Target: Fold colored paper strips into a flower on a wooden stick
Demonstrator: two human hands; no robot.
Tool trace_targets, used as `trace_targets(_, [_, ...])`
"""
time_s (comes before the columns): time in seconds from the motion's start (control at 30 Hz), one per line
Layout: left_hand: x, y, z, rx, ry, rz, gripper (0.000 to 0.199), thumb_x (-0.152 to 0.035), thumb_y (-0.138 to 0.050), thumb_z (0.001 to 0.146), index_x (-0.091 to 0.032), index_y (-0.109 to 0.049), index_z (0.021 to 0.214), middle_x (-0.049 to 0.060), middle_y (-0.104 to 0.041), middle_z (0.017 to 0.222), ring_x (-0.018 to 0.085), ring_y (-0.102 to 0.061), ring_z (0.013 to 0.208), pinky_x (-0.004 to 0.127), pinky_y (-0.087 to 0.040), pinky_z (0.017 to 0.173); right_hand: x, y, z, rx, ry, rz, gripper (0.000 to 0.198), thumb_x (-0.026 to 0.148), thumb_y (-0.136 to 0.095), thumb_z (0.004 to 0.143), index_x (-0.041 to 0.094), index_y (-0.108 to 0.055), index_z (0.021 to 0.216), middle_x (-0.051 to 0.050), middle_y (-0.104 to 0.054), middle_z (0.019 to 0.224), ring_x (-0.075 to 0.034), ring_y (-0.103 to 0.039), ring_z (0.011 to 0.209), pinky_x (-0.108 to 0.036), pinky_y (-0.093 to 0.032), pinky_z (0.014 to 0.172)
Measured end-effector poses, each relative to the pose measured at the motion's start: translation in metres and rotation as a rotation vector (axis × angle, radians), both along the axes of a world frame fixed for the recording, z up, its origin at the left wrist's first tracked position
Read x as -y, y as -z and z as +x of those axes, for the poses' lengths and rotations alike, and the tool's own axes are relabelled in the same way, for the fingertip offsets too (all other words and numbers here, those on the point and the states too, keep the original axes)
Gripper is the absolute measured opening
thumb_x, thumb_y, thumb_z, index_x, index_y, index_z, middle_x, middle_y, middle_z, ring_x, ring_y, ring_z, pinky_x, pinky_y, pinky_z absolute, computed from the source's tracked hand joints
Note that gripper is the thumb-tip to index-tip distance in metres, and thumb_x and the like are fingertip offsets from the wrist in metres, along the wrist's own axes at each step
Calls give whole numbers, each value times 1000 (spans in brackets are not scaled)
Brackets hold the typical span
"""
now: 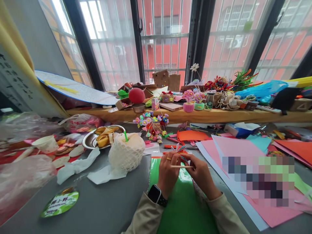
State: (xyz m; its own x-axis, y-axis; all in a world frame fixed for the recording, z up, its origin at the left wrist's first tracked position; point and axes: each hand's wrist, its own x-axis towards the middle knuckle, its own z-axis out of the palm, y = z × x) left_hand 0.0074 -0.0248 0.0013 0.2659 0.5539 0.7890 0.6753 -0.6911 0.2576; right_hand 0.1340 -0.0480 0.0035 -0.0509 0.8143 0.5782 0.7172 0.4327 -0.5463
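Both my hands meet over a glossy green sheet (181,201) on the grey table. My left hand (168,172), with a ring and a black watch on the wrist, is closed around a thin pale stick (181,166) that lies crosswise under the fingers. Between the fingertips a small bundle of thin blue and pinkish strips (179,149) fans out upward. My right hand (201,177) pinches the near part of this bundle, its fingers curled close to the stick's right end. Fingers partly hide where the strips and the stick meet.
Left of my hands stands a coconut (126,152) in white netting with a green straw. Behind it is a metal bowl (89,139) with peels. Coloured paper sheets (207,149) lie to the right. Fuzzy craft flowers (152,125) stand before the cluttered sill (156,115).
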Motion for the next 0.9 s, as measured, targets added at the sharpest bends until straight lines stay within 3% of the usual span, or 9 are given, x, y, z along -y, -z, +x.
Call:
trace_targets(0.47, [0, 0, 0, -48, -15, 28, 12, -13, -45, 76, -17, -51, 86, 5, -56, 84, 16, -51, 77, 30, -43, 69, 0, 0, -2, -30, 28, 28, 25, 24, -44, 76, 16, -59, 95, -1, -62, 60, -9, -48, 42, -20, -39, 42])
trace_targets(0.9, [-1, 1, 0, -74, -3, 19, 13, -14, -45, 76, -18, -52, 86, 5, -58, 81, 17, -51, 78, 31, -43, 68, -4, 9, 2, 45, 66, 113, 27, 24, -42, 79, 19, -58, 99, -5, -67, 86, -13, -58, 49, -24, -46, 48])
